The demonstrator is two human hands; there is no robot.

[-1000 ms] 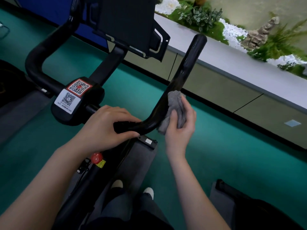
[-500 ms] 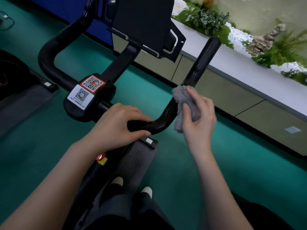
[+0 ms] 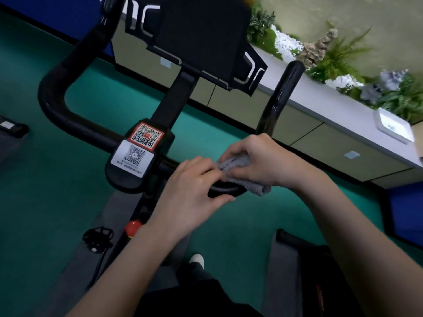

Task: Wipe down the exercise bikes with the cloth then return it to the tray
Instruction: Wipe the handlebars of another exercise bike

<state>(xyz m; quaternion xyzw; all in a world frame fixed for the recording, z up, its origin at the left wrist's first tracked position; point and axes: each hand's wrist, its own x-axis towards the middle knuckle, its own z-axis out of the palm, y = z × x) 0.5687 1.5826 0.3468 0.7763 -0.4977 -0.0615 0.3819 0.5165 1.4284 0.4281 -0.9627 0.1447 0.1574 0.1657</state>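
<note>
Both hands meet on the right side of the exercise bike's black handlebar. The left hand wraps the low horizontal stretch, fingers over the top and thumb underneath, a firm grip. The right hand is bunched around the grey cloth, pressing it onto the bar just where it bends upward. The cloth's lower edge hangs below the bar, and the left fingertips touch it. Two QR stickers sit on the centre block, with the dark console above. A red knob shows lower down. Away to the right, a white tray sits on the grey tabletop beside plants.
</note>
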